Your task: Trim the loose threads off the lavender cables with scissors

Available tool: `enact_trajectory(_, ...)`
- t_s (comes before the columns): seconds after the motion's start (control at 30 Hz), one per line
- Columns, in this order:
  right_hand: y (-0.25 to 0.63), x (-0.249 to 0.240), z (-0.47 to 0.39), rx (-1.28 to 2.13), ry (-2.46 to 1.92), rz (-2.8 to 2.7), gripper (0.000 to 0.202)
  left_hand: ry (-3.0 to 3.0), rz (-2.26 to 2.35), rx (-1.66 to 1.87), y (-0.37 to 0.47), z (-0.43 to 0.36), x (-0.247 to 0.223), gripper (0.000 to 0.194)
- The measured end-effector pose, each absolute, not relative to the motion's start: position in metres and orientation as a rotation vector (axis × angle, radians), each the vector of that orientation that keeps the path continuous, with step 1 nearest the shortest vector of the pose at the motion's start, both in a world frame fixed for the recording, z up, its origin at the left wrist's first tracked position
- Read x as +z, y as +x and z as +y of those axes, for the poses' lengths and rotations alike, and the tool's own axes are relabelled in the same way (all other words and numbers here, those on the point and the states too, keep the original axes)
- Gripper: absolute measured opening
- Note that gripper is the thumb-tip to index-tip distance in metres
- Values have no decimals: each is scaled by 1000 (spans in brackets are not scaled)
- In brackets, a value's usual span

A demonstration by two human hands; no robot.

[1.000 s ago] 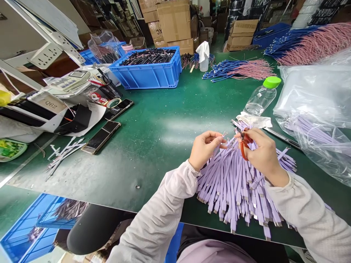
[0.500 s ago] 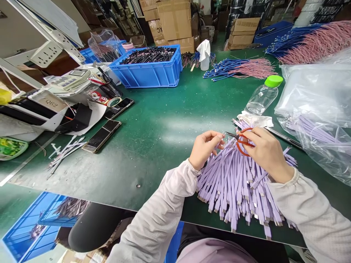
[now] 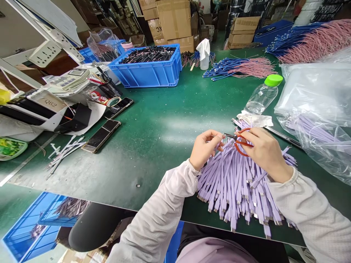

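Note:
My left hand (image 3: 206,148) pinches the end of a purple cable above the left side of a fanned pile of purple cables (image 3: 238,190). My right hand (image 3: 264,151) holds orange-handled cutters (image 3: 242,143), their dark tips touching or very near the left fingertips. What lies between those tips is too small to make out. The cables' connector ends point toward the table's front edge, and their wire ends lie under and behind the cutters.
Behind the pile are a white cloth (image 3: 256,119), a green-capped bottle (image 3: 261,96) and a dark metal tool (image 3: 285,138). Clear plastic bags (image 3: 315,91) lie at the right. A blue bin (image 3: 149,71) stands at the back, phones (image 3: 101,137) at the left.
My right hand and the cutters have shifted slightly left, bringing the tips to my left fingertips. The cutters' jaws look more closed. My left hand is nearly still.

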State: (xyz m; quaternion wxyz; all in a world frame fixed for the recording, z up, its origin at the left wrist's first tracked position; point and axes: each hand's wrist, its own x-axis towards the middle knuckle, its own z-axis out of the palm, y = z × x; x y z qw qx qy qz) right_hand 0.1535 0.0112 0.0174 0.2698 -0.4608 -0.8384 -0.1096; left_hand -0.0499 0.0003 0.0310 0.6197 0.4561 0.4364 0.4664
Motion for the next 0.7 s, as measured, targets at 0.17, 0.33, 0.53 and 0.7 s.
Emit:
enact_trajectory(0.17, 151, 18, 10, -269, -1244, -2255, 17, 1130, 1019, 1091, -50, 1, 30, 17)
enact_trajectory(0.33, 149, 17, 9, -243, -1326, -2264, 17, 1161, 1025, 1095, -50, 1, 30, 15)
enact_trajectory(0.53, 160, 19, 17, -286, -1613, -2123, 13, 1223, 937, 1003, -49, -1, 33, 18)
enact_trajectory(0.7, 153, 18, 13, -124, -1418, -2247, 25, 1166, 979, 1056, -51, 3, 30, 20)
